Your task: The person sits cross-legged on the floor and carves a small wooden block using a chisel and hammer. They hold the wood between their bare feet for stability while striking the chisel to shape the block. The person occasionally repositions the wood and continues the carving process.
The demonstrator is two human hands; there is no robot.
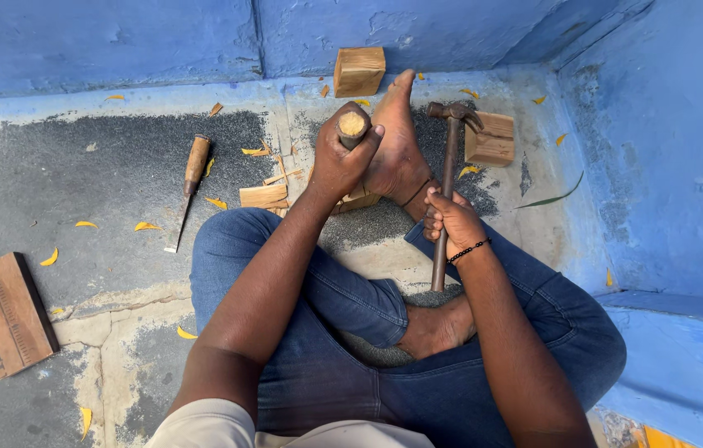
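From the head camera, the person is sitting on a stone floor point(53, 166) in a blue-walled corner, one bare foot point(397, 149) pressing down on a small wooden workpiece point(360, 199) that is peeking out just below the left hand point(339, 162). That hand's fingers are wrapping fully around a wooden-handled chisel point(352, 124), whose butt end is showing at the top of the fist; its blade is hidden, so I cannot tell exactly where the edge is sitting. The right hand point(451, 220) is gripping a claw hammer point(447, 182) tightly at mid-handle, its head point(453, 110) hanging just right of the chisel butt, apart from it.

To strike well, I judge the chisel should be staying steady and the foot bearing firmly (the piece looks light enough to skid), with the hammer face meeting the butt squarely.

A second chisel point(188, 187) is lying well to the left, a ruled wooden block point(9, 314) near the left edge, and two wood blocks point(360, 70) point(491, 137) by the wall.
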